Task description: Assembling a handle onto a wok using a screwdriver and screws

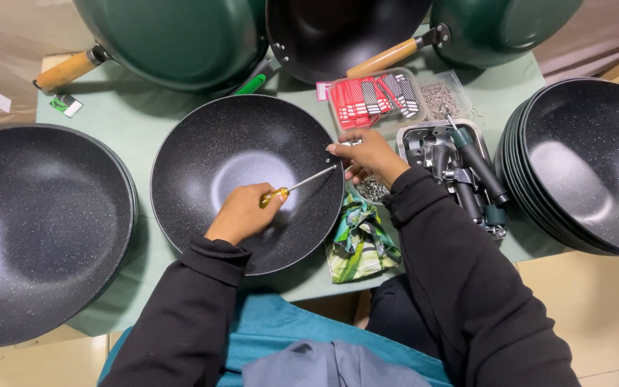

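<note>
— Watch the fingers (259, 195) of the left hand (241, 213): they're curled tight round the amber handle of a screwdriver (296, 185), a full fist-grip, nothing spread.

— And the right hand (368, 155)?

— Fingers pressed together at the right rim of the speckled black wok (246, 183), pinching what looks like a small silvery fitting right at the edge. Too small to say what exactly.

— Where's the screwdriver pointing?

— Its long axis runs from the handle, low in the bowl's middle, up and to the right; the thin shaft ends right at the right hand's fingertips at the rim. So the tip lies right and slightly far from the left fist, and the right hand is the nearer one to that spot.

— The wok itself?

— Sitting on the pale green tabletop (137, 115), right in front of the person, open side up, no handle on it that I can see.

— Around it?

— Just right of the rim, a small heap of screws (374, 189) and a green patterned cloth (360, 240) nearer the person. Further right, a tray of metal handle parts (460, 168), then a stack of black woks (589, 165). Farther off, a clear box with red and white packets (374, 97). Another big wok (41, 229) to the left, green-backed pans with wooden handles (180, 39) along the far edge.
</note>
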